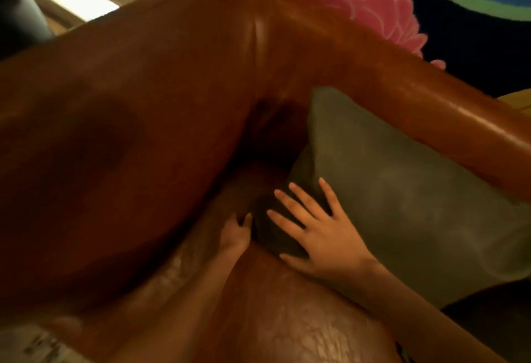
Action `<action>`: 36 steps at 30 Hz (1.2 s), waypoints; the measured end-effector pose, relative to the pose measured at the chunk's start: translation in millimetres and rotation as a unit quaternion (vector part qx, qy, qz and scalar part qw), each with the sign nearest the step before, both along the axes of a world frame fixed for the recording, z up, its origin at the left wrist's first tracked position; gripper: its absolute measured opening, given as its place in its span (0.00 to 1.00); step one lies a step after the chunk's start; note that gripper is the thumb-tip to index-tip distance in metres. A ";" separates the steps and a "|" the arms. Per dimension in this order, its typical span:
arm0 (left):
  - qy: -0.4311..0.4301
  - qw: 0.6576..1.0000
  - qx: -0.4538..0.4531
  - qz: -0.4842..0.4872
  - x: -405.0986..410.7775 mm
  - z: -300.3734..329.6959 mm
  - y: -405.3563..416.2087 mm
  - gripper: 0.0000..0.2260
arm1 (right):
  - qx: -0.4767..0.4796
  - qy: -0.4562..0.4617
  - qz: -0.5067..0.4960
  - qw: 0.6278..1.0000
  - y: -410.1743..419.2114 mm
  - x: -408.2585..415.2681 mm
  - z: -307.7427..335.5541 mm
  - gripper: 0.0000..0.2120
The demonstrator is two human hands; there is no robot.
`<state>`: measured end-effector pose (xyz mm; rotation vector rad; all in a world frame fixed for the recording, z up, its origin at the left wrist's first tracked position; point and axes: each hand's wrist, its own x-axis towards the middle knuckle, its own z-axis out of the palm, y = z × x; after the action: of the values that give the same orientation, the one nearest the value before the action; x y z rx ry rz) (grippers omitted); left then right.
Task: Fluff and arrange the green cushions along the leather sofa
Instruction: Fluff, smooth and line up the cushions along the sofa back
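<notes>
The leather sofa point(143, 132) fills the frame; a green cushion point(402, 184) leans against its arm at right; lower centre, the right hand point(319, 233) presses the cushion's corner, fingers spread; the left hand point(234, 232) touches that corner's edge, its fingers mostly hidden.

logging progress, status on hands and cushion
Right hand flat, fingers spread on the green fabric cushion. Left hand at its dark corner. Cushion leans against the brown leather sofa arm. Nothing blocking.
</notes>
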<state>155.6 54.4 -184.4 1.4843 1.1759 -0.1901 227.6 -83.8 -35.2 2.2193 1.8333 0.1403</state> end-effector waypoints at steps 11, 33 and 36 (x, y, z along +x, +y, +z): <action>-0.242 0.931 -0.191 0.193 12.4 -35.7 -29.4 0.14 | -0.103 -0.099 0.056 0.988 -29.8 34.6 -9.9 0.39; -0.097 0.951 0.252 -0.151 -20.3 -11.8 -16.9 0.20 | -0.057 -0.150 0.086 0.983 -41.0 51.5 -1.2 0.38; -0.252 0.878 0.397 -0.085 -5.8 42.7 -35.2 0.22 | 0.001 -0.149 0.011 0.989 -55.4 22.6 -9.9 0.42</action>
<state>149.8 19.3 -141.6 2.1770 0.7011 0.6112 250.3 -139.3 -45.1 2.0500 1.6934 0.4525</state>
